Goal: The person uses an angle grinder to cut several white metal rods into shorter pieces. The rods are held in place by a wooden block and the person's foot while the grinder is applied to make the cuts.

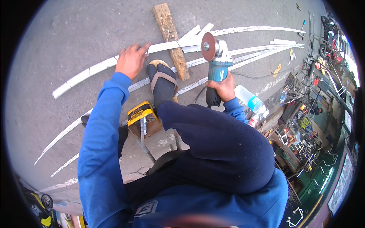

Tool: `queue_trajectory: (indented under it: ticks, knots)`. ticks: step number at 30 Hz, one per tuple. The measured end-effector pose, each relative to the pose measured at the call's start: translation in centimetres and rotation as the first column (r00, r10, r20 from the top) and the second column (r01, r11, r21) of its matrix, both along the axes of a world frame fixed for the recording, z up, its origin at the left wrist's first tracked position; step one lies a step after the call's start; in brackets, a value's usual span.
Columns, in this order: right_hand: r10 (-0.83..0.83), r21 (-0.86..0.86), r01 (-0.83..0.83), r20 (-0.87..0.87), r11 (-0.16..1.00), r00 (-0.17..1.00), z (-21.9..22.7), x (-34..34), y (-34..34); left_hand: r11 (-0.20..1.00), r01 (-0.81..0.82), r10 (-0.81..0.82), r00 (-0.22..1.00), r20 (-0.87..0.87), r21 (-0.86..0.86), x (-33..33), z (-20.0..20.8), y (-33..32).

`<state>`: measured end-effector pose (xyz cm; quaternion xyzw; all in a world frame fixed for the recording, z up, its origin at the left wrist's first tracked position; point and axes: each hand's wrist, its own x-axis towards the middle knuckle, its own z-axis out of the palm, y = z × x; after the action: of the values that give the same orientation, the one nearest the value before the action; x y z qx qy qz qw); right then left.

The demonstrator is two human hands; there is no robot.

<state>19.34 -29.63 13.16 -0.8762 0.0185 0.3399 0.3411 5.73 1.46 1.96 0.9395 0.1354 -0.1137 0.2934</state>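
Note:
My right hand (223,86) is wrapped round the teal and black body of an angle grinder (218,71). The grinder's reddish-brown disc (208,46) points up and away from me, near the far end of a wooden block. Over to the left, my left hand (132,59) grips a long white metal bar (100,66) with its fingers curled over it. That bar has dark marks across it and rests on the wooden block (167,28). Shorter white cut pieces (190,33) lie against the bar beside the disc.
My sandalled foot (163,80) stands near the block, over more white bars (243,57). A yellow and black box (142,116) holds metal pieces by my leg. Plastic bottles (251,100) lie at the right, with a cable (247,76). Metal frames (304,140) and a motorcycle (330,41) stand farther right.

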Motion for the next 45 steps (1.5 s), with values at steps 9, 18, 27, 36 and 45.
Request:
queue_trajectory:
  ticks: [9, 18, 27, 36, 45]
  knots:
    - [0.373, -0.235, -0.328, 0.184, 0.915, 0.909, -3.2, -0.8, -3.3, 0.998, -0.020, 0.022, 0.999, 0.029, -0.055, 2.4, -0.7, -0.3]
    - [0.388, -0.236, -0.364, 0.061, 0.901, 0.920, -2.6, -0.5, -1.9, 0.996, -0.063, 0.058, 0.996, -0.069, -0.070, 3.6, -0.8, -1.1]
    - [0.399, -0.277, -0.401, -0.065, 0.873, 0.915, -1.2, 0.3, -1.3, 0.996, -0.075, 0.066, 0.988, -0.143, -0.057, 3.7, -0.2, -1.6]
    - [0.443, -0.230, -0.413, 0.092, 0.881, 0.892, -2.8, 0.9, -2.9, 0.993, -0.073, 0.061, 0.992, -0.114, -0.098, 3.7, -1.4, -1.4]
    - [0.509, -0.280, -0.464, 0.111, 0.840, 0.854, -3.9, 1.2, -4.3, 0.996, -0.064, 0.053, 0.987, -0.150, -0.068, 3.9, -1.6, -1.5]
